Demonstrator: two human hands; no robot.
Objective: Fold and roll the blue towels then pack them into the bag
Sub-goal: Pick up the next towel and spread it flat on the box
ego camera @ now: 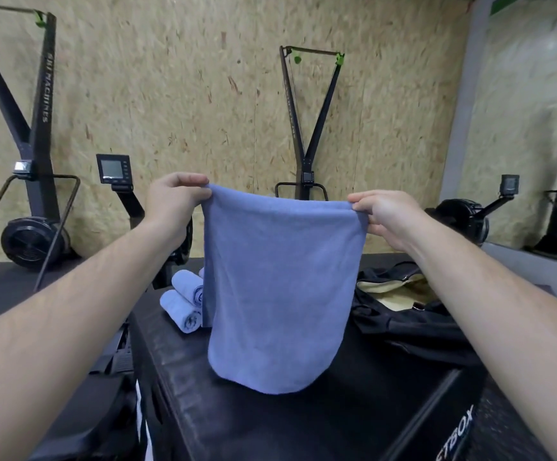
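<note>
Above bench (pixel 270 420), holding towel (pixel 280 287) up by top corners, fingers of left hand (pixel 174 201) and right hand (pixel 386 217) pinching cloth, to hang flat for folding; rolled towels (pixel 185 304), bag (pixel 413 321) nearby.

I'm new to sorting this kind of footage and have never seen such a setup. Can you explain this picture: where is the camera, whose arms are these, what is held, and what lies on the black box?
No machine is at work here. A person wears a wide-angle camera on the head, so you look forward and down along their own bare arms. The left hand and right hand each pinch a top corner of a blue towel, which hangs between them over a black box. On the box lie two rolled towels at the left and a black bag, open, at the right. Behind stand exercise machines.
</note>
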